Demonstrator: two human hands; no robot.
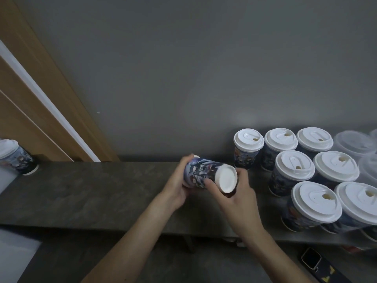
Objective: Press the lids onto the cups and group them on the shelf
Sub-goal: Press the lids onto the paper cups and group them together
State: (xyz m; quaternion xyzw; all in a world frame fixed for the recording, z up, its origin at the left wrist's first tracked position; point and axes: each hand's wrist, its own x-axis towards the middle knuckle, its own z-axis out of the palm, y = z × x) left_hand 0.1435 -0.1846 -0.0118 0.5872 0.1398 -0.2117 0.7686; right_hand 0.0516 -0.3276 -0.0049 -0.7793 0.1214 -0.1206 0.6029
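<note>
Cup [204, 172] lies on its side in the air, just above the shelf [91, 193], white base facing me. My left hand [177, 188] wraps the mouth end, fingers [188, 162] curled over the top. My right hand [238, 197] grips the base end, fingers curled round the bottom rim. Both are closed on the cup and hold nothing else. The left hand hides the mouth end, only a sliver of white shows, so I cannot tell if the lid is seated.

Step in hand, as I judge it: pressing the lid home. To do it well:
- squeeze along the cup's axis with the palm flat on the lid
- work round the rim
- don't crush the paper wall

Then stand it upright just beside the lidded cups [293, 168] grouped at right, without knocking them. Another lidded cup [14, 156] sits far left, well apart, and likely needs bringing over.
</note>
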